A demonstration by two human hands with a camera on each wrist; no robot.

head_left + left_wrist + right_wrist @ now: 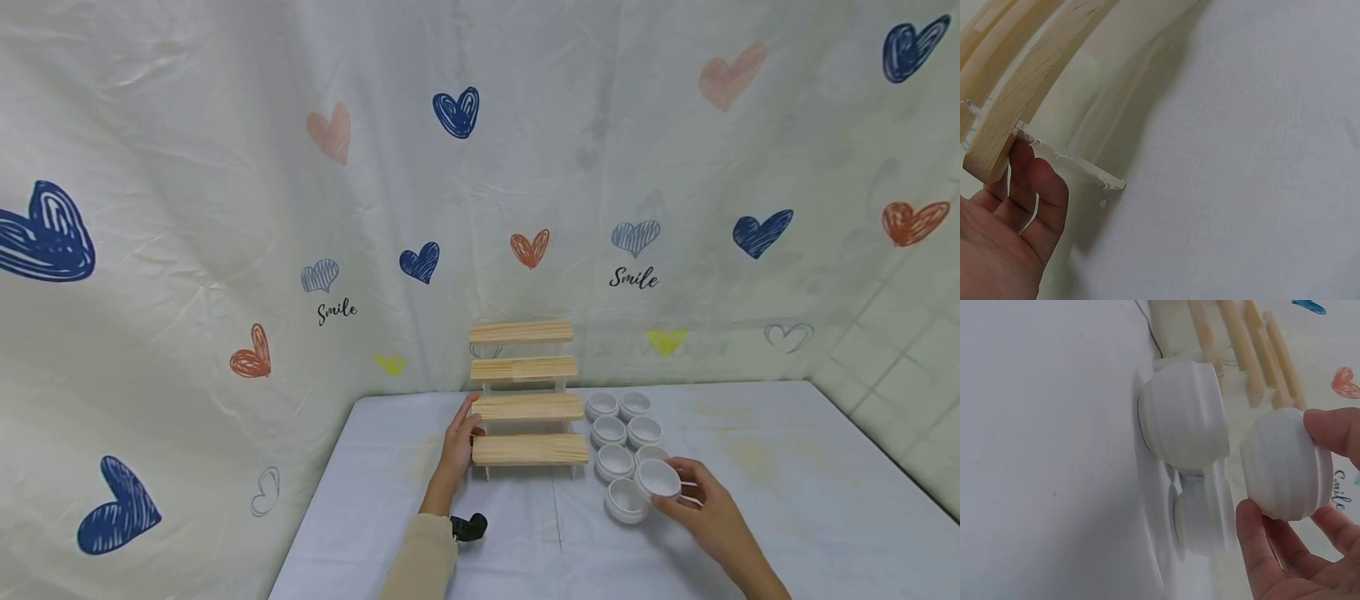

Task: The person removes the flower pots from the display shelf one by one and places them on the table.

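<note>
White bowl [657, 478] pinched in right hand [701, 503]; left hand [459, 439], fingers straight, against wooden rack [529, 449].

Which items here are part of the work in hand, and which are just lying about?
In use: left hand steadying the wooden stepped rack; right hand holding a white pot; other white pots.
Idle: black object; heart-print cloth.

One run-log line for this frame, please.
left hand: touches four-tier wooden step rack | right hand: grip on small white ribbed pot | white table
</note>
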